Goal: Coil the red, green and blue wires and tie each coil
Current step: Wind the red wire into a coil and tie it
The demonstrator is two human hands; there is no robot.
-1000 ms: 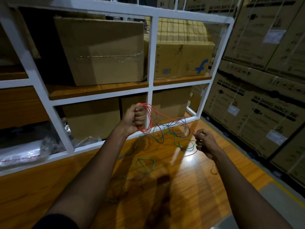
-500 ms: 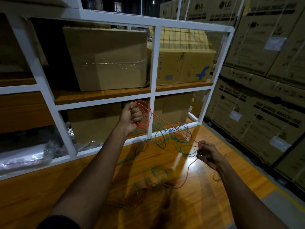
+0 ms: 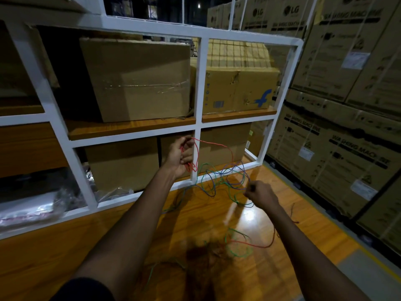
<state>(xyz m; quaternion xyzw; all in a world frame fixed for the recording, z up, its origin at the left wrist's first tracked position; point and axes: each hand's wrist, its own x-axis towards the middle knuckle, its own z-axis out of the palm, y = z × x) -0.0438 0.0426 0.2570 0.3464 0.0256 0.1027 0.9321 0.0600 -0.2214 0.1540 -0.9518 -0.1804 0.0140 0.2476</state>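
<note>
My left hand [image 3: 181,157] is raised in front of the white shelf frame and is closed on several loops of the red wire [image 3: 213,144]. From it the red wire runs right and down to my right hand [image 3: 261,195], which pinches it over the wooden surface. The wire's tail trails on to the tabletop near the front. The blue wire [image 3: 235,185] and the green wire [image 3: 237,249] lie loose and tangled on the table between and below my hands.
A white shelf frame [image 3: 197,98] stands behind the wooden table [image 3: 65,246], with cardboard boxes [image 3: 138,81] on its shelves. Stacked washing-machine cartons [image 3: 338,131] fill the right side. Plastic-wrapped items [image 3: 36,203] lie at the lower left shelf.
My left hand has risen with the red loops. My right hand slid along the red wire, stretching a longer span between the hands. The view tilted upward.
</note>
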